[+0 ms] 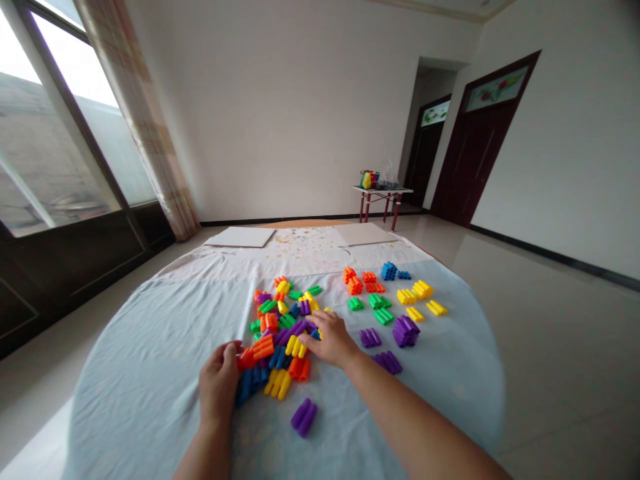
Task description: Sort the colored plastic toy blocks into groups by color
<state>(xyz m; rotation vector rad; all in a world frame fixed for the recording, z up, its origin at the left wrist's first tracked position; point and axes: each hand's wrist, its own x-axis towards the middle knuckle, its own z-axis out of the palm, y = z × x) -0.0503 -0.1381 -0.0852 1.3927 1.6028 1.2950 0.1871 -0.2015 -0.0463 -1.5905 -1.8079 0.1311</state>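
Note:
A mixed pile of ridged plastic tube blocks in several colours covers the middle of the cloth-covered table. My left hand [219,379] is closed at the pile's near-left edge, its thumb and fingers pinching the end of an orange block [259,351]. Dark blue blocks [251,383] lie just below it. My right hand [331,339] reaches over the pile's right side, thumb and fingers apart, above purple blocks [295,331] and close to a yellow block [296,346]. Its fingertips partly hide the blocks under them. Nearer to me lies a separate purple block [304,417].
On the right, blocks sit grouped by colour: orange [355,285], blue [389,271], green [379,301], yellow [423,289] and purple [405,331]. Two flat boards [241,237] lie at the table's far end. A small side table [383,191] stands near the back wall.

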